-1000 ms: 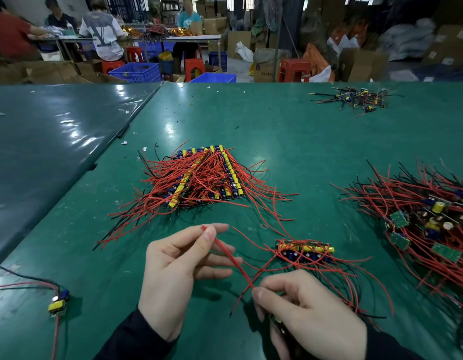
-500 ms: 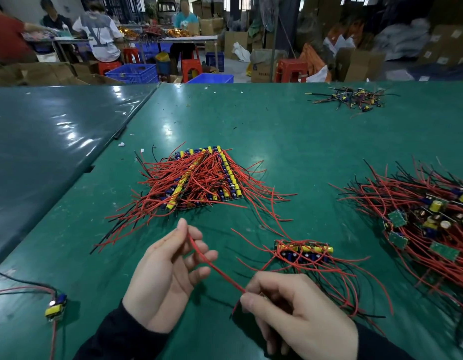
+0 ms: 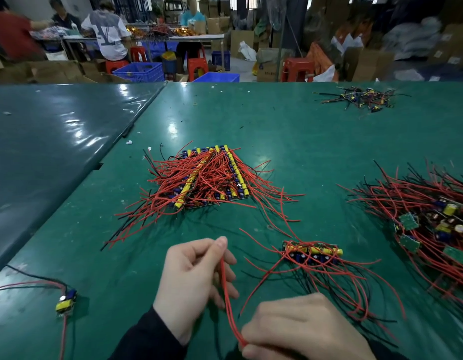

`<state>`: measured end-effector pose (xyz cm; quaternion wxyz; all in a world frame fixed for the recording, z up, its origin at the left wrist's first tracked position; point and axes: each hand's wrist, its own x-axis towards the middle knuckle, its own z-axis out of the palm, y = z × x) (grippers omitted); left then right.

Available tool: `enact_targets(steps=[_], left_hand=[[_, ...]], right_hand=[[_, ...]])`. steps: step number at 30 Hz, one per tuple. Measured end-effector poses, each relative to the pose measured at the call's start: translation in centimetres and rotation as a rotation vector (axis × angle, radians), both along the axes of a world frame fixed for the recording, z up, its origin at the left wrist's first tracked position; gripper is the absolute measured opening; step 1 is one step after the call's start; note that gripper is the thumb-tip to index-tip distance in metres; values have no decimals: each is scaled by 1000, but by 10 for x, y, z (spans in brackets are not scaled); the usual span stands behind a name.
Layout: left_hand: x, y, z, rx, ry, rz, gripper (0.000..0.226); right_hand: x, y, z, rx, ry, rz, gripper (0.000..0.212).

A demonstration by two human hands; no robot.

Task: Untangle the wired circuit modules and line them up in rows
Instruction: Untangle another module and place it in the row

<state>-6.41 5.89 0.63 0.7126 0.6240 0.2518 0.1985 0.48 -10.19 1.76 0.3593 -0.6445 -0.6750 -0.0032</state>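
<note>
Red wire [image 3: 226, 294] runs near-to-far between both hands, pinched at its far end by left hand [image 3: 196, 284] between thumb and forefinger, and at its near end by right hand [image 3: 300, 331], fingers curled round it. Long axis nearly straight away from the body, leaning slightly left at the far tip. Module at the wire's root hidden under the right hand; cannot tell its heading.

Short row [image 3: 312, 252] of modules lies just beyond and slightly right of the right hand, long axis left-to-right across the desk [image 3: 290, 141], its leads trailing toward the near edge. Closer to the right hand than to the left, so likely the destination.

Finished block [image 3: 212, 178] sits farther off, centre, rows running near-to-far. Tangled heap [image 3: 433, 222] waits at right. Small far pile [image 3: 360, 98] lies well apart at far right. Lone module [image 3: 65, 304] rests at near left, leads running off left.
</note>
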Motion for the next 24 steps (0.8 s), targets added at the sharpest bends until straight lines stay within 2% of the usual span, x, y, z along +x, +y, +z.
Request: enact_targets(steps=[3,6,8,10,13,16,19,22,24], left_hand=[[0,-7,-3,336,-27,-87,36],[-1,-10,-6,460,-13,-159,37],[0,-11,-7,497,-7,-169,37],[2,-9,-8,424,-26,-108,35],[3,2,0,178,-150,79,31],[-1,11,9,196,-325,171,29],[-7,3,12,310,-419,107,28],[-7,-4,11,319,-435,84,29],[-5,1,12,222,-430,155,27]], right_hand=[[-1,-1,1,138,201,-23,20],[-1,-2,5,238,380,-97,23],[-1,-3,5,214,424,-92,20],[-2,-1,5,106,368,-47,20],[-5,0,2,-111,313,-28,21],[-3,0,1,-309,544,-149,24],[3,0,0,-476,835,-291,27],[3,1,0,-496,860,-298,28],[4,3,3,-438,992,-202,25]])
